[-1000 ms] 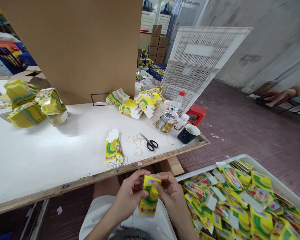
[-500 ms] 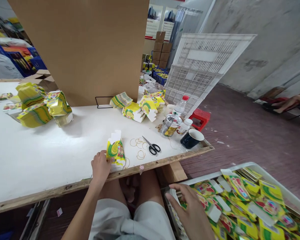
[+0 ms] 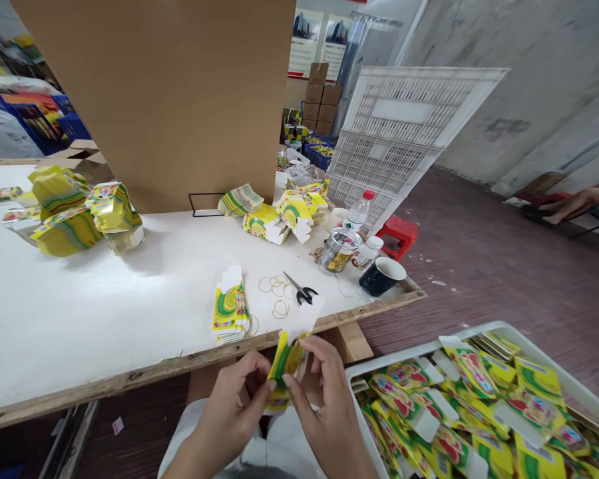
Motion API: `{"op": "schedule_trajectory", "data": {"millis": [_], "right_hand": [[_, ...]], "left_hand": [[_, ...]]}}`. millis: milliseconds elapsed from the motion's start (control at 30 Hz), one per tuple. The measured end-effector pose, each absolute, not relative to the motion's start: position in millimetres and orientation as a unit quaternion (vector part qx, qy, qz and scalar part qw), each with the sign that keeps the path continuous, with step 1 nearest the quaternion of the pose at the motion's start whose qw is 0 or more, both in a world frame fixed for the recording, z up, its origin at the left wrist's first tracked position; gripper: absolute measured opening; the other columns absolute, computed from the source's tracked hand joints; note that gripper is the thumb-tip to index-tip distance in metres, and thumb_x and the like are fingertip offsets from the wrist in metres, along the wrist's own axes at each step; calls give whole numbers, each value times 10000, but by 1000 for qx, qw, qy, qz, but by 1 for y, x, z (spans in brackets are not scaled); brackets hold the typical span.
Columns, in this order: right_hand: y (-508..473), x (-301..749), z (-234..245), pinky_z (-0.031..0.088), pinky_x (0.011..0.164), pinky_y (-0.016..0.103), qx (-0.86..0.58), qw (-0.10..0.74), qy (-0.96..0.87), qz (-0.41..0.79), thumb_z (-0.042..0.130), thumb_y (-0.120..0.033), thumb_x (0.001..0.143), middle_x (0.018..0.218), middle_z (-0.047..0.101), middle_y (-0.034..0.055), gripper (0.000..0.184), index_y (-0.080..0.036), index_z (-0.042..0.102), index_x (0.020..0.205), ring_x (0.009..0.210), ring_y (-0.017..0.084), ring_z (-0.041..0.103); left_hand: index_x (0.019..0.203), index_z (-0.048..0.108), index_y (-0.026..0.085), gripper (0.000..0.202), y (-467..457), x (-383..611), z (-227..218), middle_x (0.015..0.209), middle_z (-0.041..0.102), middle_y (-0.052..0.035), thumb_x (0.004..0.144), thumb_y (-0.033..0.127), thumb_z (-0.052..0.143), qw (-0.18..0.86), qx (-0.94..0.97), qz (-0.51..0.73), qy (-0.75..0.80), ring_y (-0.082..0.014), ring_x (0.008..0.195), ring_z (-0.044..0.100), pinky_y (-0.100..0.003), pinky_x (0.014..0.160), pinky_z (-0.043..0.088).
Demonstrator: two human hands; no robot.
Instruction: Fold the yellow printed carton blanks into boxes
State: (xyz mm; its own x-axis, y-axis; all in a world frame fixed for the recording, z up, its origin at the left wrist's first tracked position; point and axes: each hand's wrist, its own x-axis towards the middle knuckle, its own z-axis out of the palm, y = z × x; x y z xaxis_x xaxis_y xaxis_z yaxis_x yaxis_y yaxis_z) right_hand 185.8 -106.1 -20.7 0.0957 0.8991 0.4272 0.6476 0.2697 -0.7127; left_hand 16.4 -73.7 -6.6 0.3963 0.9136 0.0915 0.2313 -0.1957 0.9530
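Over lap (image 3: 282,449), left hand (image 3: 234,399), right hand (image 3: 325,399), both pinching yellow carton (image 3: 281,359)

Glossy card carton (image 3: 280,359); smooth, shiny tabletop (image 3: 130,299); rough wooden edge (image 3: 130,378).

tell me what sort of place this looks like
Probably a small packing workshop: a tub of yellow cartons stands beside the long table, a stack of flat cartons lies on the table, and brown boxes are piled at the back.
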Motion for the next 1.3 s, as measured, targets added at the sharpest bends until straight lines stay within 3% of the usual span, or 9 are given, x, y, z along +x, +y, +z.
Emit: {"op": "schedule_trajectory", "data": {"millis": [133,300,533,700,767,867,1000,1100,1300], "right_hand": [[-109,192,-19,529,933,402,-594,435,-654,175,608,-281,921,1358,562,132,510,-247,432,1399,1224,276,564],[-109,188,-13,525,626,247,-599,474,-602,231,635,-293,883,944,640,42,205,-235,559,1065,763,172,631],[-114,178,-9,455,527,199,-567,462,-600,324,552,-304,944,827,555,14,143,-221,572,829,649,132,567],[-117,184,-11,486,580,224,-561,449,-616,324,524,-308,966,809,513,17,211,-217,635,812,685,150,574],[-117,185,-16,522,656,250,-576,468,-607,283,555,-301,947,939,556,53,143,-224,658,1010,774,172,598],[-118,185,-26,543,778,306,-611,505,-571,213,623,-320,899,1216,556,120,450,-219,527,1328,913,207,608],[-119,184,-38,537,751,277,-602,461,-560,335,544,-372,950,940,667,64,228,-194,670,1014,829,200,628],[-119,186,-43,512,653,245,-639,464,-511,338,560,-419,939,730,631,23,285,-187,638,792,691,176,594],[-117,190,-42,558,678,264,-598,535,-449,392,650,-407,890,916,714,69,297,-208,592,1103,741,190,668]], "left_hand": [[821,612,179,159,-72,12,-8,727,629,-19,922,293,565,509,683,334,404,-136,640,555,-211,601,440],[924,675,172,306,-74,11,-15,807,650,-38,871,472,643,651,590,308,365,-159,734,573,-243,677,451],[1009,764,186,584,-82,24,-36,785,723,-52,643,640,791,859,309,276,301,-193,721,658,-301,708,475],[956,781,163,464,-81,30,-32,753,724,-51,676,531,825,850,305,311,296,-161,699,636,-264,694,475],[931,779,148,456,-79,31,-31,729,713,-42,690,533,817,832,324,331,305,-135,670,600,-236,664,470],[951,759,149,463,-76,34,-33,730,708,-28,757,569,744,784,358,375,342,-120,628,569,-215,606,459],[975,725,142,486,-73,37,-40,802,728,-47,848,599,619,711,433,400,383,-167,691,615,-252,640,491],[968,692,133,411,-71,37,-44,873,740,-85,890,525,597,655,532,372,387,-206,778,648,-295,729,520],[1361,357,236,554,-71,31,-41,1026,729,-105,899,380,626,657,534,378,376,-239,881,686,-358,783,543]]}}
